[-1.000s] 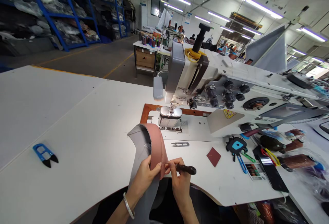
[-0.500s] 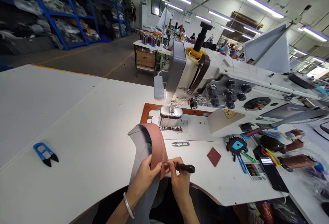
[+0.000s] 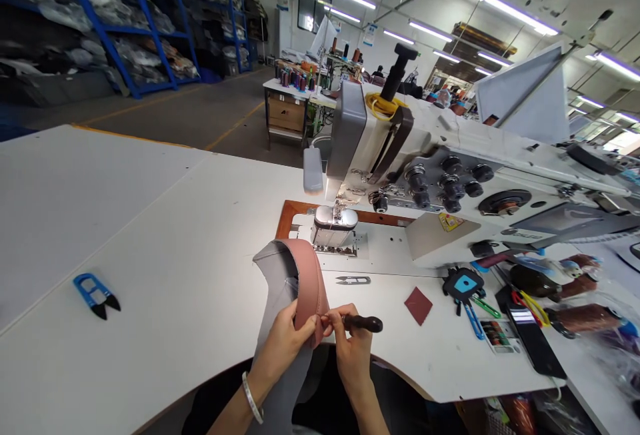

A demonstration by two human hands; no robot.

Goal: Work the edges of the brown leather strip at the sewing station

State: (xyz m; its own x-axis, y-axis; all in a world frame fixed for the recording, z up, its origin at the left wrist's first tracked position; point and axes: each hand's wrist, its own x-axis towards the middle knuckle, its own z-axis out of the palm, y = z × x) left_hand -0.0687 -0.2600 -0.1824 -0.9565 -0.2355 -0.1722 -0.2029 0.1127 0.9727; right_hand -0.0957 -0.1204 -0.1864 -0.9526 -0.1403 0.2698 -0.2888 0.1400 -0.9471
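A curved pink leather piece (image 3: 311, 276) with a grey backing (image 3: 274, 294) stands bent over the table's front edge. Its lower pink end is pinched by my left hand (image 3: 284, 340), thumb on the outer face. My right hand (image 3: 351, 348) grips an awl (image 3: 367, 323) by its dark rounded handle. The awl's tip end points left at the stitched edge, close to my left thumb; my fingers hide the point itself. Just beyond the piece are the metal post and presser foot (image 3: 336, 216) of a sewing machine (image 3: 425, 148).
Grey thread snips (image 3: 353, 280) and a dark red leather scrap (image 3: 419, 306) lie right of the piece. Blue snips (image 3: 97, 295) rest on the left. A tape measure (image 3: 463, 284), a phone (image 3: 533, 338) and thread cones (image 3: 585, 318) crowd the right side.
The whole view has shifted slightly to the right. Both hands keep their grips, and the awl stays at the piece's edge.
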